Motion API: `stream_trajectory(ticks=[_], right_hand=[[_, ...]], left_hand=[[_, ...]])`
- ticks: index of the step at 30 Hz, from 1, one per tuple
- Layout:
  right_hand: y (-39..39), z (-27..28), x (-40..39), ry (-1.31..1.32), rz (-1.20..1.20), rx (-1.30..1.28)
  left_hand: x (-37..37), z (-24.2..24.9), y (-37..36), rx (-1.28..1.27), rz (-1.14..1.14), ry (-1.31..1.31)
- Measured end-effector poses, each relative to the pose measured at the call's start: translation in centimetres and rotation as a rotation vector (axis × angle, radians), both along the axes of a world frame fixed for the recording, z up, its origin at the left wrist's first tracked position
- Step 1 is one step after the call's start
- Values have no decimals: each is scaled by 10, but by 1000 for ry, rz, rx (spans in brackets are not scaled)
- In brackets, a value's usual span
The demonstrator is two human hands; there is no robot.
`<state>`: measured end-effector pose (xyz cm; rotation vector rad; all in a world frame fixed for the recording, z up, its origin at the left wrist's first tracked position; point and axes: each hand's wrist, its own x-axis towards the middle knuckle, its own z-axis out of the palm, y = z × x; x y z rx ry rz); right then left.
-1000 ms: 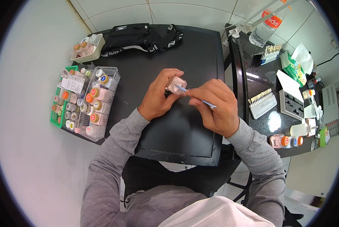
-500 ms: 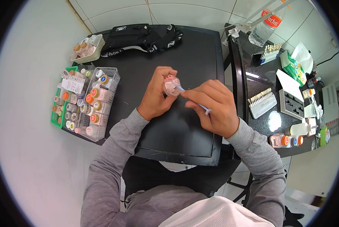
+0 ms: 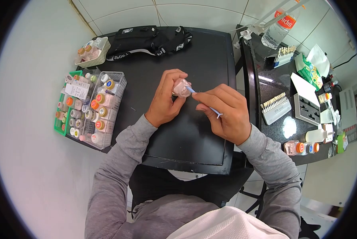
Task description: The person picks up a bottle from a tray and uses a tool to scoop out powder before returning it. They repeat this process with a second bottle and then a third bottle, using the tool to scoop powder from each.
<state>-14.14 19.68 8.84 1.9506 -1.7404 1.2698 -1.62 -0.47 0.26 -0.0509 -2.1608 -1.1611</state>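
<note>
My left hand (image 3: 166, 97) is closed around a small clear jar (image 3: 181, 88) with pinkish contents, held above the black table (image 3: 178, 139). The jar is tilted, its mouth side turned toward my right hand. Between the thumb and fingers of my right hand (image 3: 227, 113) is a thin light-blue plastic stick (image 3: 214, 110) with a forked end near the palm. Its other tip meets the jar at the mouth. Part of the jar is hidden behind my left fingers.
At the left stand a clear basket (image 3: 119, 93) and a green basket (image 3: 60, 128) of lidded jars. A smaller pale basket (image 3: 103, 57) and a black bag (image 3: 136, 40) lie at the back. On the right counter are tooth shade guides (image 3: 277, 111), a water bottle (image 3: 275, 36) and more jars (image 3: 292, 147).
My left hand has turned the jar slightly, so its pinkish side shows more. The stick and my right hand have shifted only a little.
</note>
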Motion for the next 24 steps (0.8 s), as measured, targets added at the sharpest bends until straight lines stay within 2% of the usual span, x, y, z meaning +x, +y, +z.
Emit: stream_trajectory(ticks=[5,8,10,13,16,19,24], right_hand=[[1,-1,2,-72,64,31],[1,-1,1,-53,-52,33],[1,1,2,-73,-20,-13],[0,2,1,-81,-28,0],[4,5,2,-85,-8,14],[2,2,2,-84,-6,17],[2,1,2,-119,5,4]], left_hand=[[2,-4,3,43,-36,-22],[2,5,8,60,-28,-9],[1,6,9,58,-19,-21],[-1,8,5,-137,16,22],[0,7,7,-24,35,-23],[-1,-3,6,233,-23,-43],[5,11,10,22,82,-68]])
